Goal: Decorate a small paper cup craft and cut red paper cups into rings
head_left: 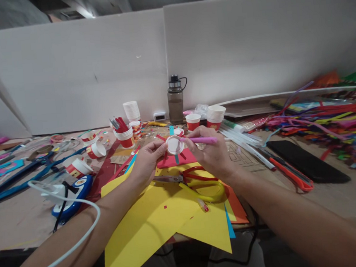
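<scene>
So we've got both hands busy here. Our left grip (149,157) is pinching the edge of a small white paper cup (175,145), its round face towards us and red and teal strips (177,159) sticking out around it. Can't tell if that face is the base or the mouth. Our right grip (212,151) is closed around a pink-purple pen (206,140), with one end right by the cup's edge; whether it's touching, we can't say. So the cup sits between the two grips.

Just under them there's red paper (172,162), then scissors (179,179) lying on yellow paper (148,223), nearer to us. Straight beyond the grips stands a drink bottle (176,104). Off to the right of our right grip, the tabletop (333,199) has a red box cutter (289,174) beside a flat black slab (307,161).
</scene>
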The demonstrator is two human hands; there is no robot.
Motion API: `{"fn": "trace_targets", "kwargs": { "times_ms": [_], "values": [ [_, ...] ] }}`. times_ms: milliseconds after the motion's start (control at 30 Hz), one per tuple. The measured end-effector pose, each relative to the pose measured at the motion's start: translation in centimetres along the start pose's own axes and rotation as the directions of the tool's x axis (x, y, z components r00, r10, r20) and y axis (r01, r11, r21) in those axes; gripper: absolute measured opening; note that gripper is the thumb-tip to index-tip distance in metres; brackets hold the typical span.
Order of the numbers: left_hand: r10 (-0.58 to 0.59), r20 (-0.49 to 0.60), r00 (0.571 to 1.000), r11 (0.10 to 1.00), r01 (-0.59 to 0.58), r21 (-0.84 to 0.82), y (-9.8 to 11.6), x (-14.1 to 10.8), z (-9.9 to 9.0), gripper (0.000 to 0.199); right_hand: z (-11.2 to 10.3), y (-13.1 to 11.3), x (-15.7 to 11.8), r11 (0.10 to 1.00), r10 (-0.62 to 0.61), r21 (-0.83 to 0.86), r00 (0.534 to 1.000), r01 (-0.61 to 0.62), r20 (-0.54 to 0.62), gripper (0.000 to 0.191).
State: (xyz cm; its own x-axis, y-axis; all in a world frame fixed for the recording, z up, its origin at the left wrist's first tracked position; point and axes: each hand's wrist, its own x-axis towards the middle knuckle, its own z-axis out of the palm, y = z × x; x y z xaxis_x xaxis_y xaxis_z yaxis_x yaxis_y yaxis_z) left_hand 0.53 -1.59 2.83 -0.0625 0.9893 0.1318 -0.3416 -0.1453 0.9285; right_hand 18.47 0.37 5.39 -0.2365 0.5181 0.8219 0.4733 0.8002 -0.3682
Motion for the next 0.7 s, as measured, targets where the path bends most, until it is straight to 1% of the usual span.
{"fn": "trace_targets", "kwargs": {
  "times_ms": [433,700],
  "values": [
    [-0.006,0.005,1.0,0.999,0.006,0.045,0.21,-0.33,0.29,0.026,0.1,-0.01,-0.03,1.0,-0.01,0.024,1.0,0.011,-0.011,0.011],
    [-0.006,0.019,1.0,0.999,0.005,0.038,0.28,-0.36,0.38,0.025,0.2,0.09,-0.02,0.999,-0.034,-0.009,0.999,0.034,0.0,0.011]
  ]
}}
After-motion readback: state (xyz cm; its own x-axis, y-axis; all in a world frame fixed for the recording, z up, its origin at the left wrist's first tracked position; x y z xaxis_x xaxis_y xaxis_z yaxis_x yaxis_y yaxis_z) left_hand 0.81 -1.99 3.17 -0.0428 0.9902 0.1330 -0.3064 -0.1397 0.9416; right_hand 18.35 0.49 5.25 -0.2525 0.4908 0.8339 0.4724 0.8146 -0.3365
